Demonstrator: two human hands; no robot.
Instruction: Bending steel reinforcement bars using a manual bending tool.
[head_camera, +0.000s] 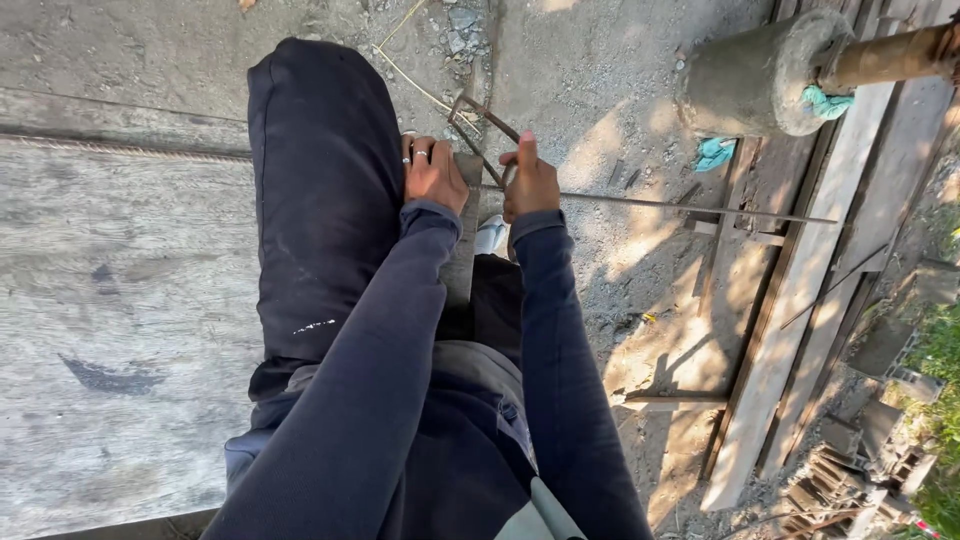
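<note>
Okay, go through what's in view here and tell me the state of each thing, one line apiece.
Left hand: pressed flat on a wooden block, rings on fingers.
Right hand: closed on the steel rod.
Steel rod: one end bent into a square loop, the rest straight.
Wooden block: under the left hand.
Concrete cylinder: lying on its side.

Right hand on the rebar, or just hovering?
Touching. The head view shows the right hand closed around the rebar, with the fingers wrapped over the rod where it starts to bend.

Bright sun, dappled shadows across ground; sharp focus, slight wide-angle stretch at edges.
</note>
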